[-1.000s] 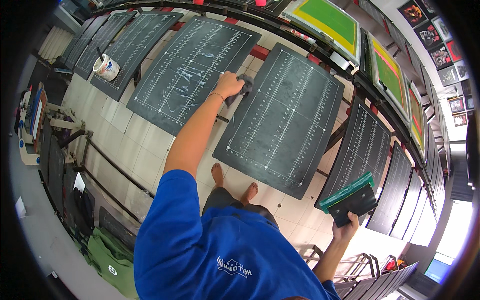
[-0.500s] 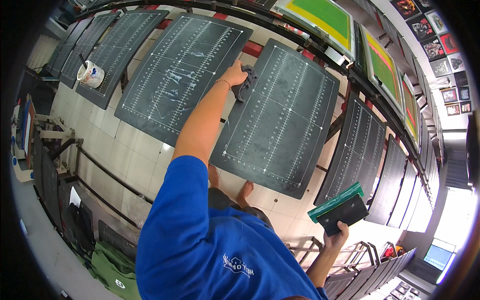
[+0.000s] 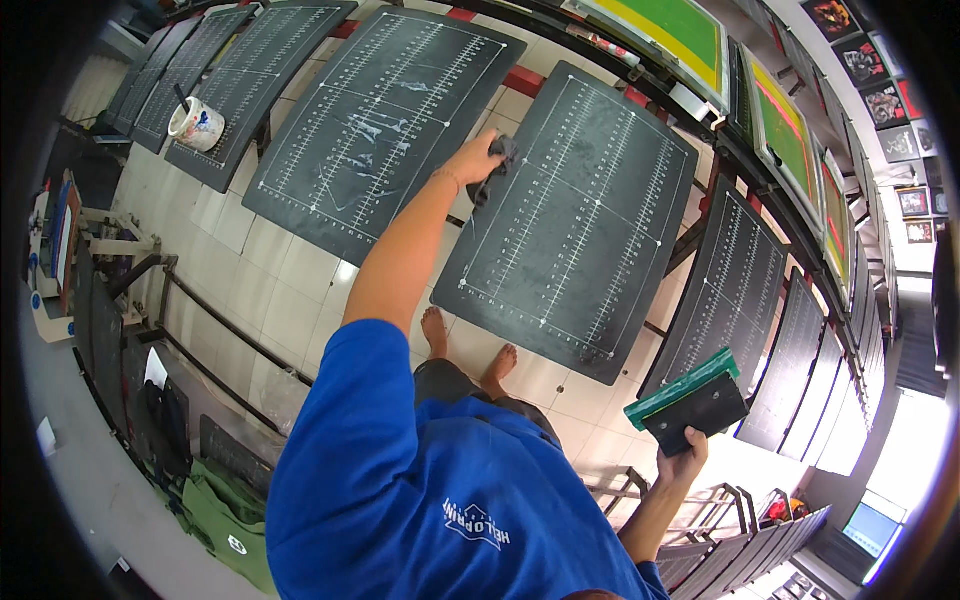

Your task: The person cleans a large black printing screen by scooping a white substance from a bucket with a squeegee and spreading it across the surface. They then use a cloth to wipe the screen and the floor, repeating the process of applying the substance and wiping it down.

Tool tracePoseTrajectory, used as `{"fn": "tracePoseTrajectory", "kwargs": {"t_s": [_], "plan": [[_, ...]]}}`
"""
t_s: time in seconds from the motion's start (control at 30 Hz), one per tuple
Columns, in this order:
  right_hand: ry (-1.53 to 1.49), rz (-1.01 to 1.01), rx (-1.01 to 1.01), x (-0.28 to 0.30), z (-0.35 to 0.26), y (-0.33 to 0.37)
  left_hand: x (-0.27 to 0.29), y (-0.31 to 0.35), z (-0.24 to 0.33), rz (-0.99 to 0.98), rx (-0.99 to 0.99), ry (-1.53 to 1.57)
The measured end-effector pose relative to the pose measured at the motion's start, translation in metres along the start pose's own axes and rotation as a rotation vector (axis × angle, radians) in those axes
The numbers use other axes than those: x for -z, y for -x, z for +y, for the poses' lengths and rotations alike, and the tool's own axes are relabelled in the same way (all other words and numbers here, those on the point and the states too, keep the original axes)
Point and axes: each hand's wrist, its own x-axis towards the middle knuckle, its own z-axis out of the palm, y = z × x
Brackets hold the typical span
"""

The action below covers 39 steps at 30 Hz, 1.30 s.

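Observation:
My left hand (image 3: 472, 160) reaches forward, its fingers closed round a crumpled dark grey cloth (image 3: 492, 178). The cloth is at the left edge of a black board with white ruled scales (image 3: 570, 230); whether it touches the board I cannot tell. Left of that hand lies a similar black board (image 3: 300, 190), with whitish streaks across its middle. At the lower right, my right hand (image 3: 684, 460) grips a squeegee (image 3: 695, 408) by its black handle. The squeegee has a green blade edge and is held up off the boards, nearer to me.
A white paint-stained tub (image 3: 197, 126) with a dark stick stands on a board at the far left. More black boards (image 3: 725, 285) continue to the right. Framed green and yellow screens (image 3: 675, 35) line the back rail. Metal rails (image 3: 225, 330) and green fabric (image 3: 225, 520) are at left.
The view has shifted slightly. My left hand with the cloth has drawn back a little toward me along the board's edge. My right hand keeps the squeegee at nearly the same place.

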Motion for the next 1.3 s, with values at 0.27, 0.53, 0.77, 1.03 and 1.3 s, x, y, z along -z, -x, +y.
{"fn": "tracePoseTrajectory", "kwargs": {"t_s": [0.27,0.53,0.77,1.03,1.3], "plan": [[-0.022,-0.183,-0.033,0.015,-0.004,-0.035,0.0,0.068,0.025,-0.015,-0.063,-0.204],[-0.041,-0.21,-0.04,0.021,-0.026,-0.044,0.004,0.122,0.039,-0.15,0.026,-0.274],[-0.151,-0.328,-0.111,0.036,-0.014,-0.056,0.006,0.229,0.013,-0.114,-0.059,-0.246],[-0.164,-0.393,-0.274,0.037,0.0,-0.085,-0.027,0.392,-0.046,-0.555,0.199,-0.312],[-0.081,-0.418,-0.293,0.029,-0.02,-0.084,-0.043,0.404,-0.039,0.582,0.449,0.125]]}}
